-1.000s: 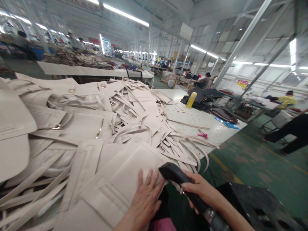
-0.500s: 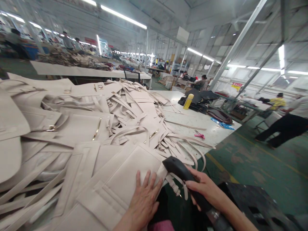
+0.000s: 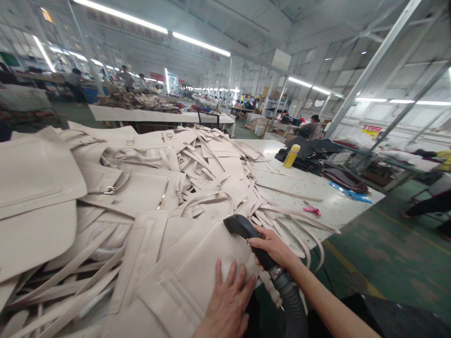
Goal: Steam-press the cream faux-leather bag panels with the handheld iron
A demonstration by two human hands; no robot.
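Note:
My left hand (image 3: 227, 303) lies flat, fingers spread, on a cream leather bag panel (image 3: 197, 267) at the near edge of the white table (image 3: 334, 209). My right hand (image 3: 273, 246) is wrapped round the handle of a black nozzle tool (image 3: 241, 226) with a grey ribbed hose (image 3: 292, 300) running back toward me. The nozzle's head rests over the same panel's upper right part. Around it lies a large heap of cream bag pieces and straps (image 3: 148, 188) with gold buckles.
Pink scissors (image 3: 311, 209), a yellow bottle (image 3: 291, 155) and dark bags (image 3: 313, 150) sit on the table's far right. A black object (image 3: 394, 317) is at my lower right. Other long tables, seated workers and a walking person's legs (image 3: 428, 206) fill the hall; green floor lies to the right.
My right hand has carried the nozzle up and left, from beside the panel's edge onto the panel. The left hand stays flat on the panel. The person on the right has walked further right.

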